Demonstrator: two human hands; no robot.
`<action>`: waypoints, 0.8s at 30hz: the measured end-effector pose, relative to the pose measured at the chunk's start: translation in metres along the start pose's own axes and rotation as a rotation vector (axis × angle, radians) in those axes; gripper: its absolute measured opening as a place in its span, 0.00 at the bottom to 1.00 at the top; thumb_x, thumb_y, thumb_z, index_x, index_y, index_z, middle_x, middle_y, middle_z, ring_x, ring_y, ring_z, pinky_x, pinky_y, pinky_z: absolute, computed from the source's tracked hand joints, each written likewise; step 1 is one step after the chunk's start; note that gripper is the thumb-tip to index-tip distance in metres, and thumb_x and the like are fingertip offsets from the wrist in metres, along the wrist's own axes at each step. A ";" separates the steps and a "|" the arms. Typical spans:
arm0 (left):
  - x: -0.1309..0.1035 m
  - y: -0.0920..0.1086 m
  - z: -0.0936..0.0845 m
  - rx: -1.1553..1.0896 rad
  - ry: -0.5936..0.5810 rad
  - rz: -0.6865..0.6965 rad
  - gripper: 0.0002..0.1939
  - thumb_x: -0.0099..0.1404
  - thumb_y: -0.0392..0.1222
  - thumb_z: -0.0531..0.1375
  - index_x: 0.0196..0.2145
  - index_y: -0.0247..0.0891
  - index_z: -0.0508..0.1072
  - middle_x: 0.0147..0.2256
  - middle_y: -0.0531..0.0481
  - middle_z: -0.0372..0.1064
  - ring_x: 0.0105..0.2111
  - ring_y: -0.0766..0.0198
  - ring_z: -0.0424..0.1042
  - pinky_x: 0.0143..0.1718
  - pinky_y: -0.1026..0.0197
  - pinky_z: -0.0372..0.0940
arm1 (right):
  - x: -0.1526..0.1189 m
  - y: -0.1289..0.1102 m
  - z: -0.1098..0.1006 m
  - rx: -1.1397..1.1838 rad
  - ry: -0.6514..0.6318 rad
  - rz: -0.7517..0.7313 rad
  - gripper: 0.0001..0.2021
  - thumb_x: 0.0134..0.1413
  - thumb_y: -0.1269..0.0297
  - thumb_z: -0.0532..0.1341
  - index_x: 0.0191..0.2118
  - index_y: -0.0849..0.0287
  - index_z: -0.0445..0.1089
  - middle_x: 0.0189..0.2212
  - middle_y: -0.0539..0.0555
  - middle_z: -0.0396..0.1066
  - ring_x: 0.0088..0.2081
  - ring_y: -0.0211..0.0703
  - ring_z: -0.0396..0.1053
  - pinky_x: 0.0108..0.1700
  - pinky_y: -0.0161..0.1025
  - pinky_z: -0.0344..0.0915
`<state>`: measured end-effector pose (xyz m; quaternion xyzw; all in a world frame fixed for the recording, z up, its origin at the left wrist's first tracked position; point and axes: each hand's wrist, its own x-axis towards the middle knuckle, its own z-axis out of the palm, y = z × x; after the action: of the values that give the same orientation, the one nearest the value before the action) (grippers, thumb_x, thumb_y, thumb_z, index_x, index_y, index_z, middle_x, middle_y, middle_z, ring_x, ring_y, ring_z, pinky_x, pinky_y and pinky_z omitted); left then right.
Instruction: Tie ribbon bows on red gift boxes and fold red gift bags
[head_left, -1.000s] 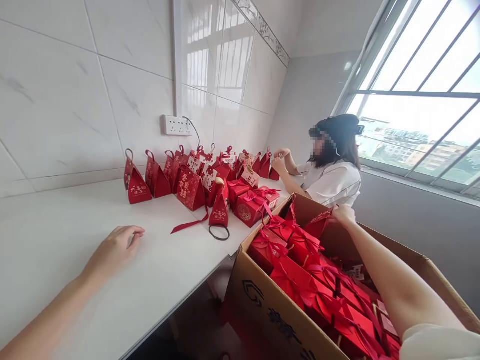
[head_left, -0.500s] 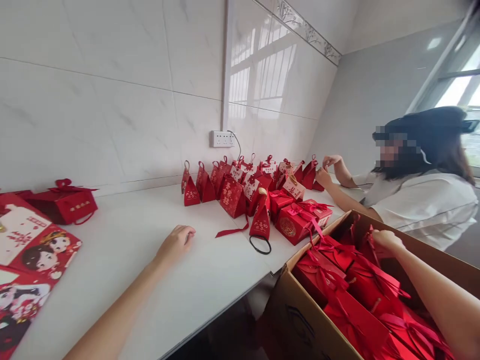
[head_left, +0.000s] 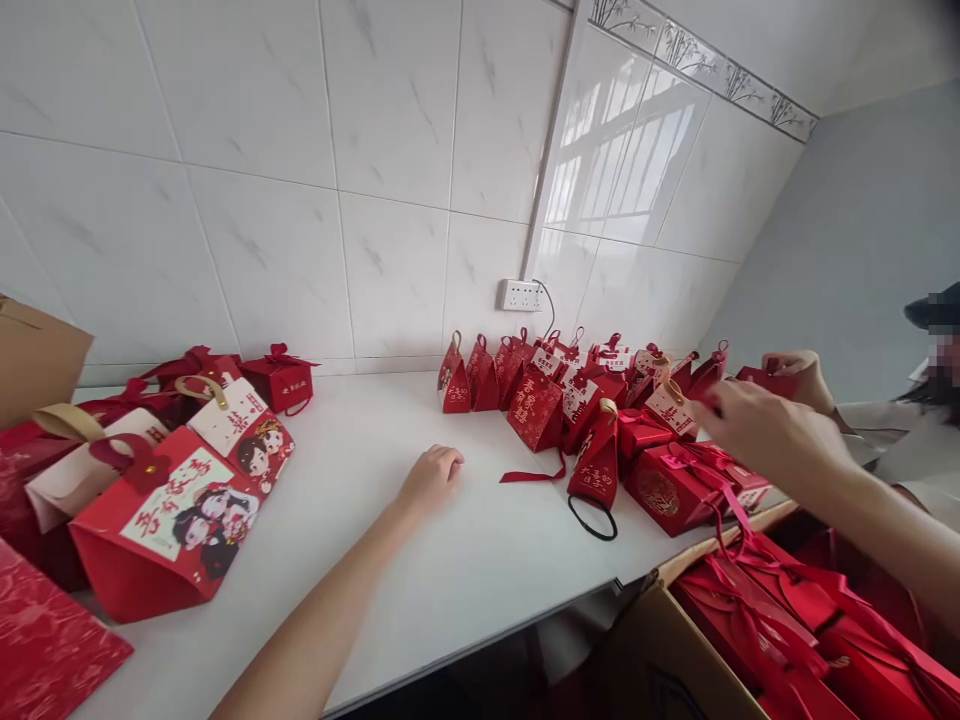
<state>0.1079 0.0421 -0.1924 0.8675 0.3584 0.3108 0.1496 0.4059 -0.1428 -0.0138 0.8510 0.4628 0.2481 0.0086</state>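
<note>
My left hand [head_left: 431,478] rests on the white table [head_left: 375,580] with its fingers curled in and nothing seen in them. My right hand [head_left: 772,435] is above the right part of the table, over the ribboned red gift box [head_left: 658,490]. Its fingers are pinched together; red shows by the fingertips, but what they hold is hidden. Just left of that hand lies a pale gift box [head_left: 670,410]. A tapered red gift box [head_left: 598,465] stands between my hands, with a black loop [head_left: 594,520] at its foot.
Several upright gift boxes [head_left: 480,380] line the wall. At left are more gift boxes [head_left: 124,570] and a brown cardboard piece [head_left: 41,345]. Below right, a cardboard carton [head_left: 694,640] holds ribboned red boxes. A co-worker's hand [head_left: 802,375] is beside a dark red box [head_left: 766,380].
My right hand has risen out of the carton and moved over the table. The view has turned left, showing more boxes there. My left hand stays curled on the table.
</note>
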 end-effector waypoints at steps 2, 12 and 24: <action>-0.002 0.001 -0.001 -0.008 0.018 -0.019 0.12 0.62 0.30 0.47 0.32 0.38 0.69 0.34 0.46 0.72 0.40 0.57 0.70 0.41 0.54 0.67 | 0.004 -0.045 -0.009 0.150 -0.059 -0.158 0.14 0.65 0.60 0.46 0.40 0.60 0.67 0.41 0.61 0.71 0.38 0.51 0.72 0.29 0.41 0.60; -0.015 -0.006 -0.017 -0.074 0.071 -0.069 0.13 0.61 0.29 0.47 0.34 0.38 0.71 0.35 0.46 0.73 0.38 0.59 0.71 0.43 0.55 0.67 | 0.034 -0.267 0.044 0.525 -0.206 -0.475 0.18 0.60 0.62 0.57 0.54 0.59 0.63 0.51 0.59 0.65 0.49 0.48 0.67 0.44 0.45 0.68; -0.014 -0.014 -0.019 -0.274 0.140 -0.190 0.11 0.59 0.30 0.50 0.32 0.37 0.72 0.33 0.46 0.73 0.38 0.59 0.71 0.43 0.56 0.67 | 0.087 -0.319 0.078 1.008 -0.087 -0.138 0.15 0.62 0.61 0.57 0.52 0.60 0.65 0.50 0.58 0.66 0.46 0.45 0.69 0.46 0.48 0.69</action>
<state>0.0803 0.0423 -0.1909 0.7774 0.4026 0.4010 0.2697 0.2285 0.1254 -0.1244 0.7263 0.5794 -0.0429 -0.3673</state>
